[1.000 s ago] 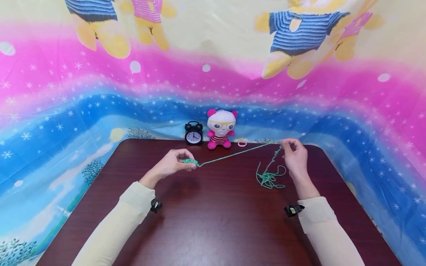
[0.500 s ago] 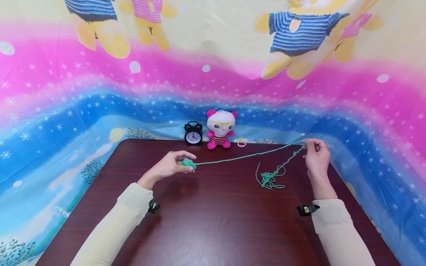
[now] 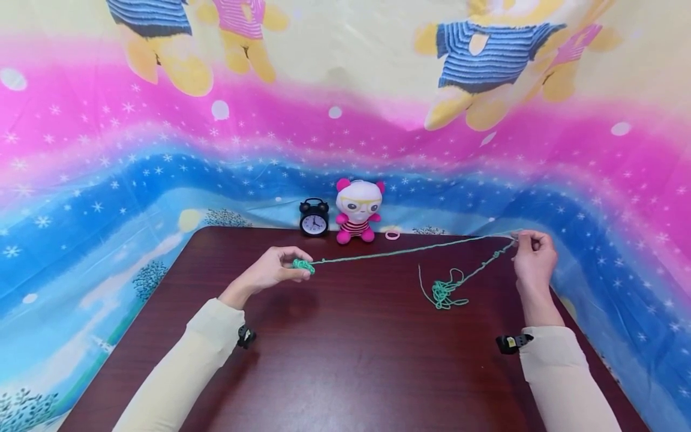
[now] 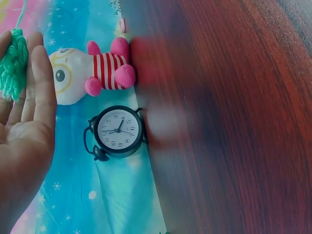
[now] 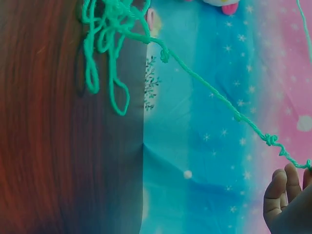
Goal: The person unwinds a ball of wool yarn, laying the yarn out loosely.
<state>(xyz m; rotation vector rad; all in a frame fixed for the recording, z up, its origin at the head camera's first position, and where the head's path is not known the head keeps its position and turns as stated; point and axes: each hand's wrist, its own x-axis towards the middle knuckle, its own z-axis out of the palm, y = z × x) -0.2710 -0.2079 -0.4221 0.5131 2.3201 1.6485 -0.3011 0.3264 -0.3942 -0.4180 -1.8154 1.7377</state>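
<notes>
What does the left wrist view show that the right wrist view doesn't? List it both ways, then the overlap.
Only left wrist: the round black twin-bell alarm clock, and the left hand holding a compact bundle of green yarn.

Only right wrist: the right hand holding a knotted green yarn strand, and a loose tangle of green yarn.

Both: the dark reddish wooden table, blue and pink printed fabric backdrop, small pink ring, and white and pink plush toy, just a sliver in the right.
</notes>
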